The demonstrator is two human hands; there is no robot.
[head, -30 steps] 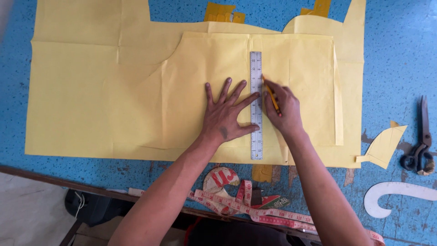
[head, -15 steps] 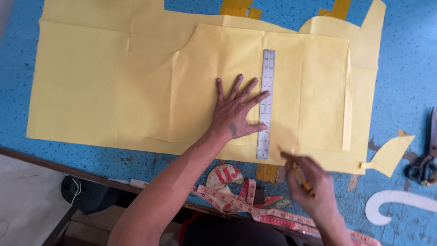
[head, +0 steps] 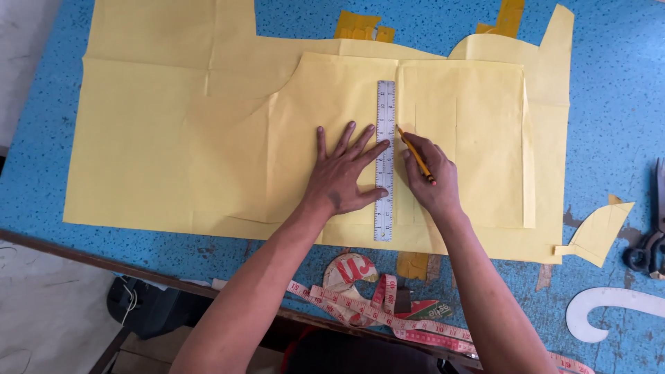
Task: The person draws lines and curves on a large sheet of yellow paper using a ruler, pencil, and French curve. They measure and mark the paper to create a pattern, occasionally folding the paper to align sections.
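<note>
- A blue speckled worktable (head: 609, 104) carries a large sheet of yellow pattern paper (head: 152, 138), with a smaller yellow pattern piece (head: 471, 138) laid on top of it toward the right.
- Two strips of darker yellow tape (head: 360, 26) show at the far edge of the paper, and another patch of tape (head: 413, 264) sits at the near edge.
- One metal ruler (head: 384, 159) lies upright across the pattern piece, running from far to near.
- The left hand (head: 344, 176) is spread flat, fingers fanned, pressing the paper with its fingertips resting on the ruler's left edge.
- The right hand (head: 433, 176) pinches one yellow pencil (head: 414, 154) between thumb and fingers, its tip touching the paper just beside the ruler's right edge.
- One coiled tape measure (head: 388, 312), pink and white, lies at the table's near edge, between the two forearms.
- One cut-off scrap of yellow paper (head: 599, 232) lies to the right of the sheet.
- One pair of dark scissors (head: 648, 239) rests at the right border, partly out of view.
- One white curved drafting template (head: 609, 308) lies near the lower right corner.
</note>
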